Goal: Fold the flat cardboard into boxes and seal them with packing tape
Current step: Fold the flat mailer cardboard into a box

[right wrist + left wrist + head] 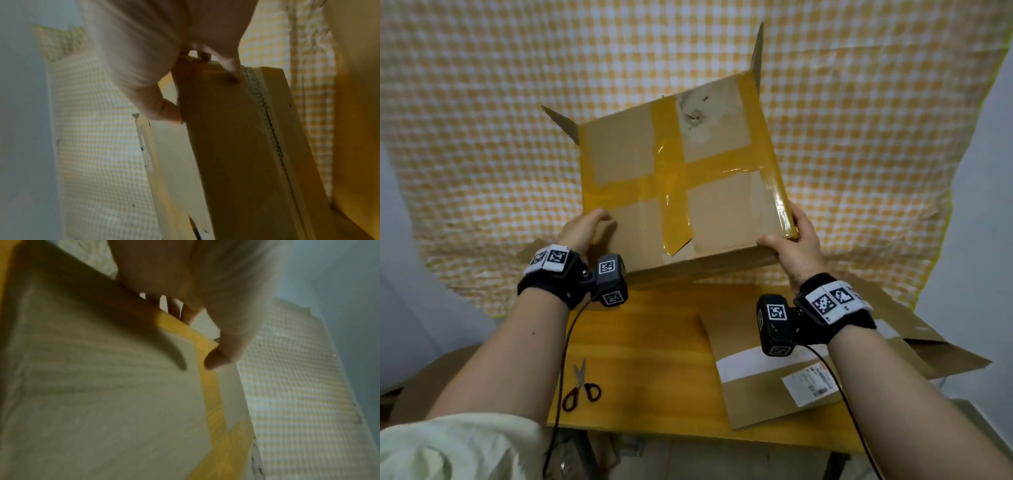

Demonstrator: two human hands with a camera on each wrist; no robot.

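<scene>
Fingers (pixel 218 360) of my left hand (pixel 582 229) and right hand (pixel 796 246) pinch the taped box (pixel 681 178).
Scissors (pixel 582 387) and flat cardboard (pixel 767 394) lie on the surface (pixel 654 342) below them.

Both wrists wear black straps (pixel 544 286) with white fiducial tags, a gray tagged camera block (pixel 610 284) at each, black cables trailing toward 6 o'clock, plus a pale sleeve (pixel 458 445).

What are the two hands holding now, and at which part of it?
Both hold the brown cardboard box with yellow tape: left hand at its near left corner, right hand at its near right corner.
</scene>
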